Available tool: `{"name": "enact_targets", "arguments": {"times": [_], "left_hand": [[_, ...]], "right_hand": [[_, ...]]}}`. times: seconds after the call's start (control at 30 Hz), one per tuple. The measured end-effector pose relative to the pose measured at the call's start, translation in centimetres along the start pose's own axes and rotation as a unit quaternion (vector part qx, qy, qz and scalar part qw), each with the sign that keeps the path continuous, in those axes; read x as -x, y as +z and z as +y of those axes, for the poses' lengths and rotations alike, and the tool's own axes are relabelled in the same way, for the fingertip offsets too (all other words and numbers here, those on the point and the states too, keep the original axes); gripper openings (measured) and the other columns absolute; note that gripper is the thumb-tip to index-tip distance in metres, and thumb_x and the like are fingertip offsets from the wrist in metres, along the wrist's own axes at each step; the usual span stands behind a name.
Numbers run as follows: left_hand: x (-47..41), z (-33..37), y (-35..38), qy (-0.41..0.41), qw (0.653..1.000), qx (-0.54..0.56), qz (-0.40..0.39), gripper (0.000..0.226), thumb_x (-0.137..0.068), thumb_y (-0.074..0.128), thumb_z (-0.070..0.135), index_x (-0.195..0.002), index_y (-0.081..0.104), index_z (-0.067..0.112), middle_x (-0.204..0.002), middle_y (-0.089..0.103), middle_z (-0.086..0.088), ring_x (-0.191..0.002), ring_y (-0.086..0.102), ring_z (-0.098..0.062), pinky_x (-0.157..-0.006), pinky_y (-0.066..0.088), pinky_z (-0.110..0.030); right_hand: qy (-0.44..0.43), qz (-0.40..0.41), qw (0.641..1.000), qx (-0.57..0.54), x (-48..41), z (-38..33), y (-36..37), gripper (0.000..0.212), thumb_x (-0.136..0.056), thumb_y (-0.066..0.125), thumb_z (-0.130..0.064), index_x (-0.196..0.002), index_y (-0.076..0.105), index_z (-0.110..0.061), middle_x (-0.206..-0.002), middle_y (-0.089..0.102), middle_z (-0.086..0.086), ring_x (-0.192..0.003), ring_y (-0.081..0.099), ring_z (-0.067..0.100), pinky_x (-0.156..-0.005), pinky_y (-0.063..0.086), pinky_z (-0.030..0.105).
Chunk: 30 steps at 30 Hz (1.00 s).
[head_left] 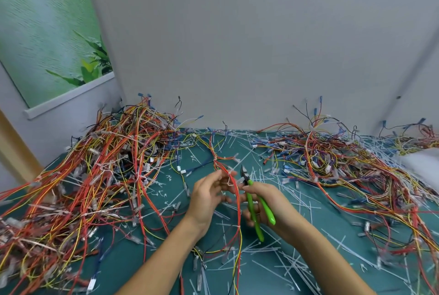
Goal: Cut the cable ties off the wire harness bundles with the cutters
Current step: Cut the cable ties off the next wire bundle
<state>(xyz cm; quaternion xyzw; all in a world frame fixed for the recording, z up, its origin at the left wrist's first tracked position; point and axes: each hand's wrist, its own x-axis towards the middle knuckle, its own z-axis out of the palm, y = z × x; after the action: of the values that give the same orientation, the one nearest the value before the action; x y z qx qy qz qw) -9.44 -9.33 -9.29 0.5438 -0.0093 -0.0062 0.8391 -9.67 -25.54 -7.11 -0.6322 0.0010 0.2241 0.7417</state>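
Note:
A thin harness of red and yellow wires [235, 202] runs from the table's far middle toward me, between my hands. My left hand [209, 197] holds it near a white cable tie [230, 183], fingers curled round the wires. My right hand [266, 202] grips the green-handled cutters [255, 206]; their dark jaws [244, 173] point up and away, just right of the harness, not closed on the tie. Another white tie [215, 159] binds the harness farther away.
A big tangle of red, orange and yellow harnesses [95, 176] fills the left of the green mat [332, 271]. Another pile [344, 159] lies at the right. Several cut white ties [273, 254] litter the mat. A grey wall stands behind.

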Motion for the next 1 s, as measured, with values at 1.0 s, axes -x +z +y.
{"name": "enact_targets", "arguments": {"times": [1.0], "left_hand": [[-1.4,-1.4,-1.6,0.204,0.932,-0.291,0.073,0.026,-0.092,0.052,0.065,-0.086,0.067,0.045,-0.064,0.060,-0.003,-0.060,0.054,-0.008,-0.059,0.051,-0.041]], "right_hand": [[-0.076,-0.133,0.984,0.090,1.1,-0.3,-0.4,0.013,-0.091,0.060,-0.020,-0.090,0.064,-0.008,-0.090,0.069,0.022,-0.056,0.057,0.029,-0.049,0.048,0.032]]}}
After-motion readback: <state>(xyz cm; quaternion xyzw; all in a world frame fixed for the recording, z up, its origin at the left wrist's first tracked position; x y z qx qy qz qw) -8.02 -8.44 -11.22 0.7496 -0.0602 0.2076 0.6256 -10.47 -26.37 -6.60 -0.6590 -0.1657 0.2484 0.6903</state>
